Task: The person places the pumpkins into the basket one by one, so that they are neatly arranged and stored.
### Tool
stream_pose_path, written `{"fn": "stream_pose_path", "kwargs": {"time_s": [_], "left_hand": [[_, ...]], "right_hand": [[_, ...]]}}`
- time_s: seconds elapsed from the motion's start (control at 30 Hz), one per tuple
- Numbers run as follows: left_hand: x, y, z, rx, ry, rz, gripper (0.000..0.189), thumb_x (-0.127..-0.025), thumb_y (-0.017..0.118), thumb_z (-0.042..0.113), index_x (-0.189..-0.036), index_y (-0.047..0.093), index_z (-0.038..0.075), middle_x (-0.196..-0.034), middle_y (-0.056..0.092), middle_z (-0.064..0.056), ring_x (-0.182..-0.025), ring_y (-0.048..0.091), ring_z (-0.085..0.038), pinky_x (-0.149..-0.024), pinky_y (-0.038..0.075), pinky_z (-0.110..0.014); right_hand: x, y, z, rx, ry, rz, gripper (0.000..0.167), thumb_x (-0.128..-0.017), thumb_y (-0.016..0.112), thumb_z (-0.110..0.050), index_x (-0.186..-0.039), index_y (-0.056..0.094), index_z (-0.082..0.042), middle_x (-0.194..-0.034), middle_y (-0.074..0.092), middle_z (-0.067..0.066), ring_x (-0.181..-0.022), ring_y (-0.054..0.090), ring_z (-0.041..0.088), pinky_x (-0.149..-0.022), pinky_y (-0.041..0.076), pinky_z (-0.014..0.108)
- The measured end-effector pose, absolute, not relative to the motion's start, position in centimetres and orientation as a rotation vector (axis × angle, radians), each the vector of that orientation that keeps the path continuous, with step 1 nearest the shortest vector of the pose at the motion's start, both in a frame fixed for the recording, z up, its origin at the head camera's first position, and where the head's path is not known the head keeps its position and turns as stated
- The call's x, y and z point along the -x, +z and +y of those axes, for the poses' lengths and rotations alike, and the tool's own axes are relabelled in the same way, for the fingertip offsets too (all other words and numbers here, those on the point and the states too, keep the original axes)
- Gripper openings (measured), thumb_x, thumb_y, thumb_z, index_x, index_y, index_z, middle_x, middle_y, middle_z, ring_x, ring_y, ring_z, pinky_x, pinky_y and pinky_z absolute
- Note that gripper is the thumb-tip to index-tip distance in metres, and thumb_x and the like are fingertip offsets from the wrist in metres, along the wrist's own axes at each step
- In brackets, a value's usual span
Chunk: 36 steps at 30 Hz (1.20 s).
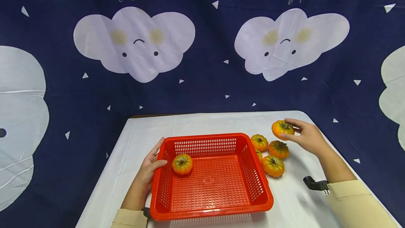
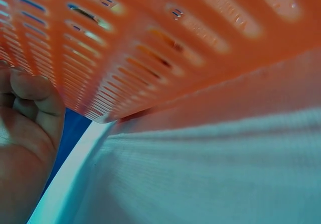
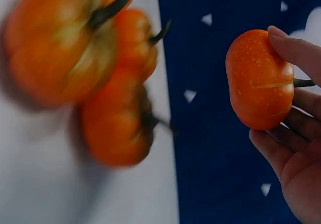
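Note:
My right hand [image 1: 305,135] pinches a small orange pumpkin [image 1: 281,129] between thumb and fingers, above the table's far right part. In the right wrist view, this pumpkin [image 3: 260,81] shows its smooth speckled underside, the dark stem pointing toward the palm. My left hand [image 1: 149,167] grips the left rim of a red plastic basket [image 1: 209,217], thumb over the edge. Inside that basket, near its left wall, sits one pumpkin [image 1: 182,164]. The left wrist view looks at the slotted basket wall [image 2: 125,43] from outside, with curled fingers [image 2: 35,91] at its side.
Several more pumpkins [image 1: 273,166] cluster against the basket's right side, one partly hidden behind the rim. A white cloth covers the table [image 1: 126,150]. Behind it hangs a dark blue curtain [image 1: 209,97] printed with clouds.

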State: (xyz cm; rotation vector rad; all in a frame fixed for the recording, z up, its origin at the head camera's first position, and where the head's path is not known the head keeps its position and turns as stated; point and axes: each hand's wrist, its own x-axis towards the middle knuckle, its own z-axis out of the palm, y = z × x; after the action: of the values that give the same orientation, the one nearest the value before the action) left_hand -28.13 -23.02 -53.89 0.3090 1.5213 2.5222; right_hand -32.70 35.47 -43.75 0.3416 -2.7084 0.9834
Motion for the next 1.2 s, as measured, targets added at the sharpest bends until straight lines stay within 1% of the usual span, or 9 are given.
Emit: {"fn": "stream_pose_path", "kwargs": {"time_s": [0.17,0.3,0.4,0.53,0.67,0.73,0.9,0.97,1.2], "left_hand": [[28.3,-53.7,-22.8,-0.329,2.513,1.521,0.086,-0.098,0.056,-0.011,-0.170,0.025,0.025,-0.164,0.037,-0.020,-0.146,0.039,-0.046,-0.100,0.051,-0.055],[28.4,-53.6,-22.7,-0.323,2.502,1.537,0.086,-0.098,0.056,-0.011,-0.170,0.024,0.024,-0.164,0.037,-0.021,-0.145,0.040,-0.046,-0.099,0.052,-0.055],[28.4,-53.6,-22.8,-0.320,2.500,1.538,0.087,-0.098,0.056,-0.012,-0.170,0.022,0.023,-0.164,0.036,-0.022,-0.145,0.039,-0.047,-0.099,0.052,-0.055],[28.4,-53.6,-22.9,-0.328,2.492,1.562,0.088,-0.098,0.055,-0.012,-0.171,0.019,0.021,-0.164,0.036,-0.023,-0.144,0.040,-0.047,-0.099,0.051,-0.056],[28.3,-53.7,-23.0,-0.329,2.492,1.568,0.087,-0.097,0.056,-0.012,-0.170,0.022,0.023,-0.164,0.036,-0.023,-0.143,0.043,-0.046,-0.098,0.051,-0.057],[28.2,-53.7,-23.0,-0.337,2.494,1.560,0.088,-0.097,0.056,-0.012,-0.170,0.021,0.022,-0.164,0.036,-0.023,-0.144,0.042,-0.046,-0.099,0.051,-0.057],[28.1,-53.8,-23.1,-0.326,2.495,1.545,0.087,-0.098,0.056,-0.012,-0.170,0.021,0.021,-0.164,0.035,-0.023,-0.145,0.040,-0.047,-0.099,0.051,-0.056],[28.0,-53.9,-23.1,-0.316,2.493,1.551,0.086,-0.098,0.056,-0.011,-0.170,0.023,0.023,-0.164,0.036,-0.022,-0.144,0.041,-0.047,-0.099,0.051,-0.056],[28.2,-53.6,-23.4,-0.315,2.477,1.606,0.085,-0.098,0.057,-0.011,-0.169,0.027,0.024,-0.162,0.040,-0.021,-0.142,0.045,-0.046,-0.096,0.053,-0.057]], "right_hand": [[33.9,-42.1,33.1,-0.415,1.006,-2.676,0.072,-0.086,0.090,-0.032,-0.141,0.062,0.006,-0.138,0.063,0.024,-0.121,0.062,0.042,-0.100,0.050,0.058],[34.7,-41.3,31.2,-0.456,1.029,-2.685,0.074,-0.086,0.090,-0.034,-0.144,0.061,0.002,-0.139,0.063,0.022,-0.121,0.064,0.042,-0.099,0.052,0.054],[35.4,-40.6,29.4,-0.488,1.083,-2.695,0.074,-0.087,0.089,-0.034,-0.145,0.060,0.000,-0.141,0.062,0.020,-0.123,0.063,0.042,-0.100,0.053,0.052],[36.6,-39.7,26.3,-0.564,1.188,-2.681,0.074,-0.086,0.090,-0.033,-0.146,0.060,-0.001,-0.142,0.062,0.018,-0.124,0.063,0.039,-0.102,0.053,0.049],[37.4,-39.1,22.5,-0.680,1.287,-2.654,0.074,-0.085,0.091,-0.031,-0.146,0.061,-0.001,-0.141,0.062,0.017,-0.123,0.065,0.037,-0.101,0.055,0.046],[37.6,-39.2,20.4,-0.748,1.326,-2.643,0.073,-0.085,0.091,-0.029,-0.145,0.061,-0.002,-0.141,0.062,0.016,-0.123,0.065,0.036,-0.101,0.055,0.045],[37.7,-40.2,15.9,-0.890,1.375,-2.619,0.068,-0.085,0.091,-0.020,-0.142,0.063,0.003,-0.141,0.063,0.018,-0.125,0.063,0.036,-0.103,0.054,0.048],[37.6,-40.8,14.6,-0.932,1.378,-2.613,0.067,-0.084,0.092,-0.018,-0.140,0.064,0.004,-0.139,0.064,0.017,-0.125,0.063,0.035,-0.103,0.054,0.049],[36.5,-42.3,11.6,-1.051,1.418,-2.653,0.068,-0.079,0.095,-0.023,-0.137,0.067,-0.001,-0.135,0.068,0.009,-0.126,0.063,0.027,-0.103,0.055,0.042]]}}
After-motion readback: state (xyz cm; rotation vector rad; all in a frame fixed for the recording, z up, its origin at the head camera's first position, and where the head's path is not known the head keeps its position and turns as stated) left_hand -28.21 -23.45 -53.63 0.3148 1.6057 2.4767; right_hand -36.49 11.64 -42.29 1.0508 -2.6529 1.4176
